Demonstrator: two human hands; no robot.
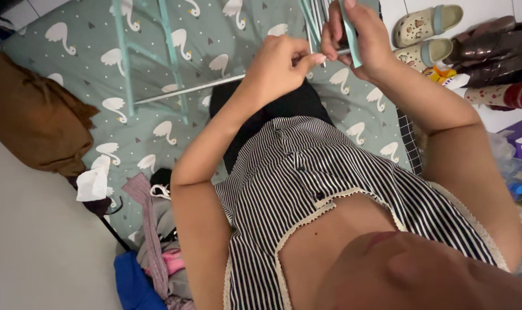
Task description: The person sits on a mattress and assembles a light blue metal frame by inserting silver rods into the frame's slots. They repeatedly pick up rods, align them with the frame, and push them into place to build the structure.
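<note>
thin metal rod (203, 87) (silvery), pinched by left hand (278, 60)

A home bedroom is shown. A bed (226, 40) is covered by a grey-green sheet printed with white swans. Loose clothes (158, 252) are heaped at its edge, beside a brown garment (31, 109) and a crumpled white tissue (93, 182). Sandals (424, 26) and dark boots (490, 49) are lined up on the white tiled floor (398, 11) alongside.
</note>
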